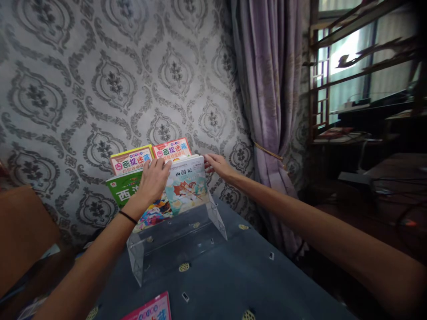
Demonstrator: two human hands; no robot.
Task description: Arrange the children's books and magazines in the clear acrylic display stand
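A pale picture book (187, 191) stands at the right of the front row of a clear stand (168, 233), leaning slightly back, its illustrated cover facing the wearer. The right hand (218, 166) is at the book's upper right edge, thumb and fingers drawn close together there; how firmly they press cannot be told. The left hand (156, 178) is at the same book's upper left corner, fingers bent and slightly apart; whether it grips the book or only steadies it cannot be told. A dark band (128, 217) circles the left wrist. Beside the pale book, to its left, stands a green book (120, 194), partly covered by the left hand and forearm. Behind these two, and higher, stand a yellow-edged book (130, 161) and a red-edged book (171, 149) side by side. The stand rests on a bench (220, 275) under a dark blue-grey cloth printed with pineapples. Nearer the wearer lies a pink-edged book (150, 310), cut off by the lower edge of the view. Patterned wallpaper (113, 82) backs the bench; a tied purple curtain (271, 89) hangs at its right.
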